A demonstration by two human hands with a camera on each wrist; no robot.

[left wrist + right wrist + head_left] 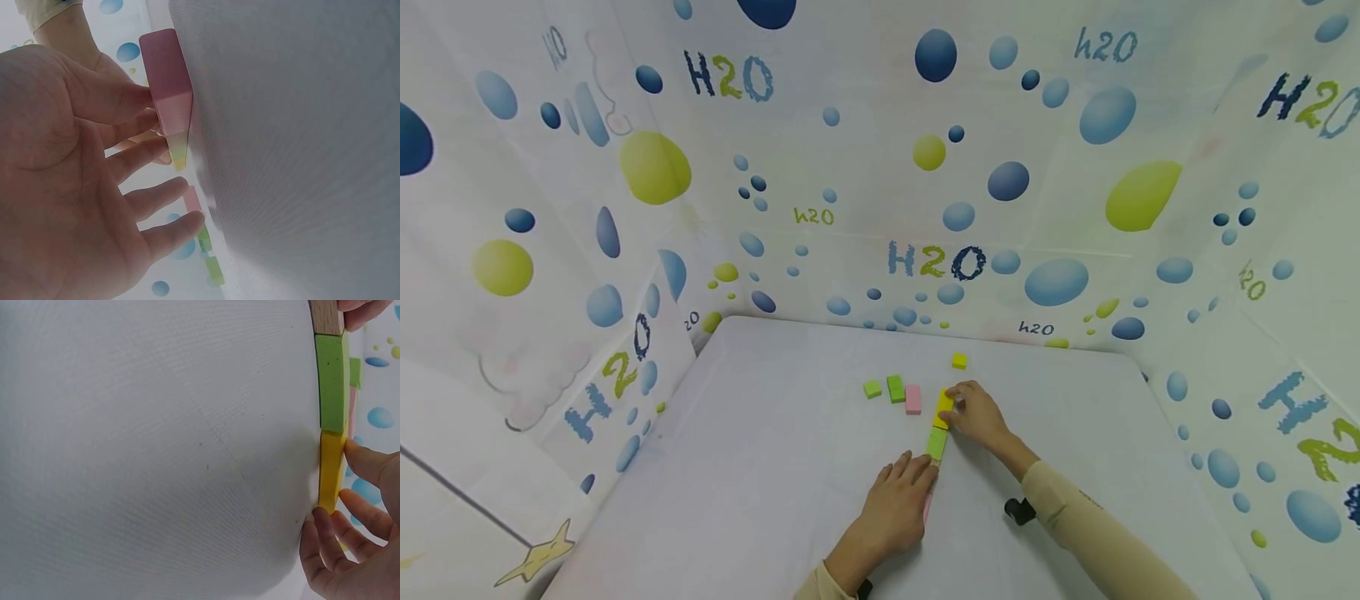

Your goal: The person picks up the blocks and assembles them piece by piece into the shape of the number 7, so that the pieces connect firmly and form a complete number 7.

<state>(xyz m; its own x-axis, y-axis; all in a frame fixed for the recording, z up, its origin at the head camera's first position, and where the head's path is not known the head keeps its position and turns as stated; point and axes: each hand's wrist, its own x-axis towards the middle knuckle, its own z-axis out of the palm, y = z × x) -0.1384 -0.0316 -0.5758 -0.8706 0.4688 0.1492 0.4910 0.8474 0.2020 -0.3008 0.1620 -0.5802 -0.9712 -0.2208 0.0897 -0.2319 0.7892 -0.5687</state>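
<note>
The right hand point(977, 414) pinches a yellow block point(943, 405) between thumb and fingers, at the far end of a row near the middle of the white table point(760, 433). The left hand point(891, 508) has its fingers extended and parted, thumb against a pink block point(167, 69) at the row's near end; its contact with the bare-wood block point(327, 316) is partly hidden. A green block point(936, 443) lies between wood and yellow. Left of the row sit a loose pink block point(913, 399), a longer green block point(896, 388) and a short green block point(872, 389). A yellow cube point(959, 361) lies near the table's far edge, before an H2O-printed backdrop point(865, 150).
</note>
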